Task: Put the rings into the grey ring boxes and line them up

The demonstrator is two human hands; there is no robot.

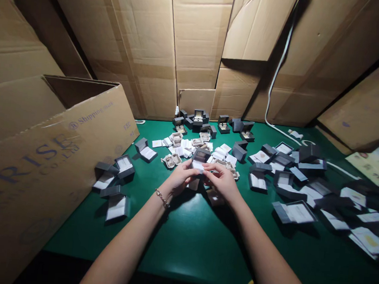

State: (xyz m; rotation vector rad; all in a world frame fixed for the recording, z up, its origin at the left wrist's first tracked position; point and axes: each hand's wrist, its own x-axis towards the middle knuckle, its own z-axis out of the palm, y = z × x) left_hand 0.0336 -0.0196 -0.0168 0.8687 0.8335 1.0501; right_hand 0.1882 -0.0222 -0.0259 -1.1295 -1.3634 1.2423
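Now your left hand [180, 177] and right hand [222, 181] grip an open grey jewellery box [199, 160] between closed fingers, over the green table mat [186, 249], amid scattered boxes [258, 182].

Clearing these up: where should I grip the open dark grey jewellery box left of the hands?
Pinch the raised half from above by its outer faces: it stands clear of the green mat, while the other half lies flat, white lining up, with little edge.

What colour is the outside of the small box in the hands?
The box is dark grey outside, with a white insert; it shows best in the head view.
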